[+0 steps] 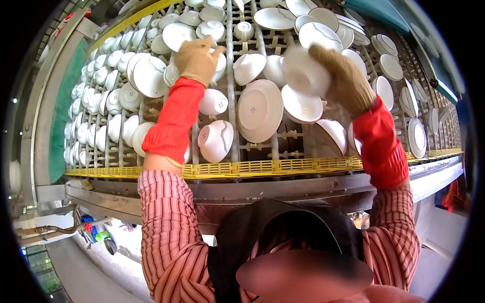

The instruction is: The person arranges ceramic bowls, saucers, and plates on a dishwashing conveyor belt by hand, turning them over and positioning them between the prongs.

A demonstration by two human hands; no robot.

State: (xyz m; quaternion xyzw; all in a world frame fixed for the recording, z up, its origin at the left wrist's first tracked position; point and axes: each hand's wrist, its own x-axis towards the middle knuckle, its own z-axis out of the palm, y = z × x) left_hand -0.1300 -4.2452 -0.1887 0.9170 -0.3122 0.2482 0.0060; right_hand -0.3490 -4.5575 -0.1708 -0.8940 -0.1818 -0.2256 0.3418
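My left hand (198, 59), in a tan glove, is over the upper middle of the rack, bent fingers slightly apart. It is close to a white plate (178, 36) and a bowl (220, 66), with nothing visible in its grip. My right hand (348, 78), gloved alike, is closed on the side of a white bowl (306, 70); both are blurred by motion. Below that bowl, another white bowl (301, 104) rests on the rack. Between my hands stands an oval dish (260, 111), its underside showing.
White bowls and plates fill much of the pegged rack (275, 144), densely at the left. A yellow strip (252, 168) and a metal ledge (227, 189) run along its near edge. Green panels (70, 111) flank the left side, and a teal bar (376, 15) crosses the upper right.
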